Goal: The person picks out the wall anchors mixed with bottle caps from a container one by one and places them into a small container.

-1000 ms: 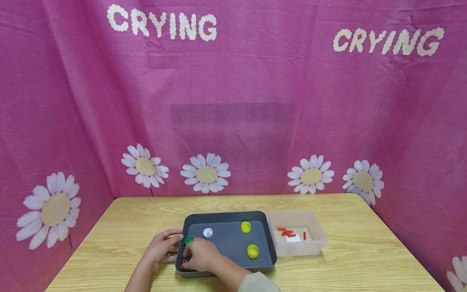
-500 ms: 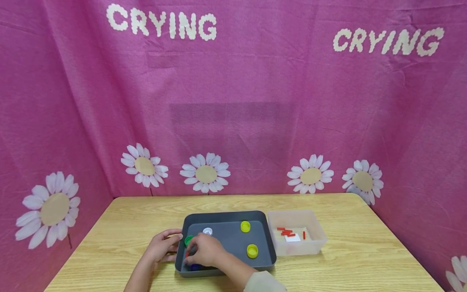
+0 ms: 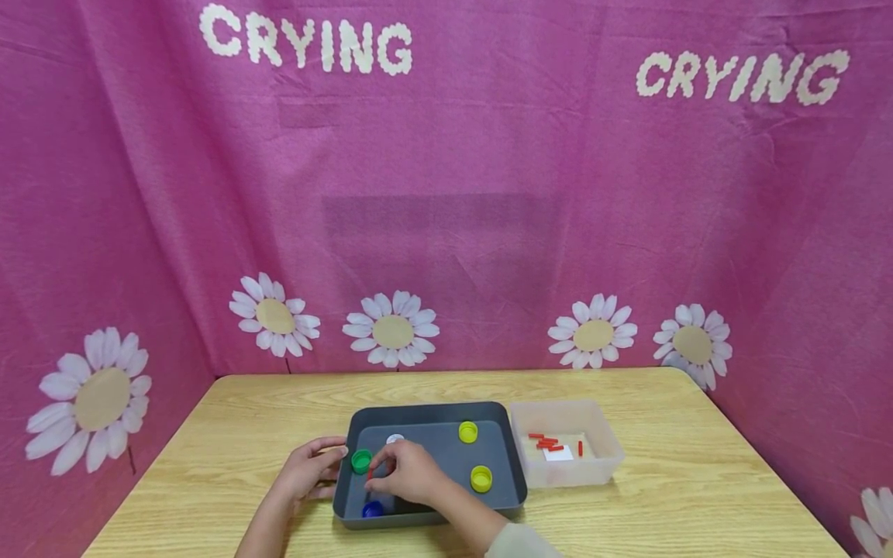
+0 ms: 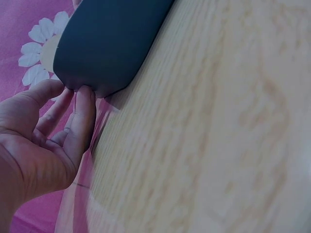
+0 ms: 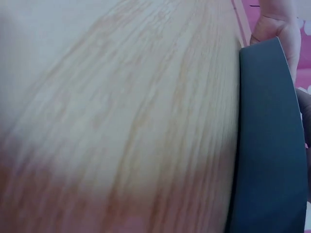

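Observation:
My right hand [image 3: 412, 474] pinches a short red stick [image 3: 370, 473] between thumb and fingers, over the left part of the dark grey tray [image 3: 446, 521]. Beside it in the tray lie a green bottle cap [image 3: 361, 462], a blue bottle cap [image 3: 373, 509] and a partly covered white bottle cap [image 3: 394, 439]. My left hand [image 3: 310, 471] holds the tray's left end, with the thumb at the rim. In the left wrist view, its fingertips meet the tray wall [image 4: 112, 48]. The right wrist view mostly shows the table and the tray's outer side [image 5: 272, 141].
Two yellow bottle caps [image 3: 481, 479] sit in the tray's right half. Against the tray's right side stands a clear plastic box [image 3: 614, 465] with several red sticks [image 3: 547, 443] and a white square [image 3: 558, 452] in it. A pink curtain [image 3: 446, 155] hangs behind the wooden table [image 3: 279, 403].
My right hand has moved right and slightly up with the red stick, away from the tray's near left corner. The blue cap has come into view. My left hand stays at the tray's end.

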The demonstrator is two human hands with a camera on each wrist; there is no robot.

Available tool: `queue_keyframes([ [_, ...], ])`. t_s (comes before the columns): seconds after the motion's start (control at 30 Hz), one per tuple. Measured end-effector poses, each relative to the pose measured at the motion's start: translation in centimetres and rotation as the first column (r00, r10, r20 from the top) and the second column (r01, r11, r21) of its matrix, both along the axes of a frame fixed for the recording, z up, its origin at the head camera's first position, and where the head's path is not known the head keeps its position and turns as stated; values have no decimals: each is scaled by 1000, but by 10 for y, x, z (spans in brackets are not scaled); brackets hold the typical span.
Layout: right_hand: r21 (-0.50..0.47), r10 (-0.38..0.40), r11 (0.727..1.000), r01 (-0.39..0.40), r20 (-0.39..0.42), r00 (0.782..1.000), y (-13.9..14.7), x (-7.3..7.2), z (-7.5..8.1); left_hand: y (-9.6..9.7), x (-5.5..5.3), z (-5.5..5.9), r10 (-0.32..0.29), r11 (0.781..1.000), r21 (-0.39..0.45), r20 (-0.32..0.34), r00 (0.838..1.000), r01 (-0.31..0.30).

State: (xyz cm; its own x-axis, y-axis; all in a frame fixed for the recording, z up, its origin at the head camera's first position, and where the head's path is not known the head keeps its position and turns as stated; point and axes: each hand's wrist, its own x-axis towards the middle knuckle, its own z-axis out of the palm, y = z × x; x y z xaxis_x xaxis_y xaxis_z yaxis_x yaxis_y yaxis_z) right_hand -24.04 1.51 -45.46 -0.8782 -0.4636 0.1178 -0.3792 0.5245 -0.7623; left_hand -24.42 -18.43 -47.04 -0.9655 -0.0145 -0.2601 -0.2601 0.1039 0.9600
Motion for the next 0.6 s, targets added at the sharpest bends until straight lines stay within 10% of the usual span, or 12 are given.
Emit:
queue_keyframes([
  [0.6, -140, -67, 987, 73, 46, 997, 25, -3, 4, 1, -1, -2, 36, 999, -4, 2, 999, -36],
])
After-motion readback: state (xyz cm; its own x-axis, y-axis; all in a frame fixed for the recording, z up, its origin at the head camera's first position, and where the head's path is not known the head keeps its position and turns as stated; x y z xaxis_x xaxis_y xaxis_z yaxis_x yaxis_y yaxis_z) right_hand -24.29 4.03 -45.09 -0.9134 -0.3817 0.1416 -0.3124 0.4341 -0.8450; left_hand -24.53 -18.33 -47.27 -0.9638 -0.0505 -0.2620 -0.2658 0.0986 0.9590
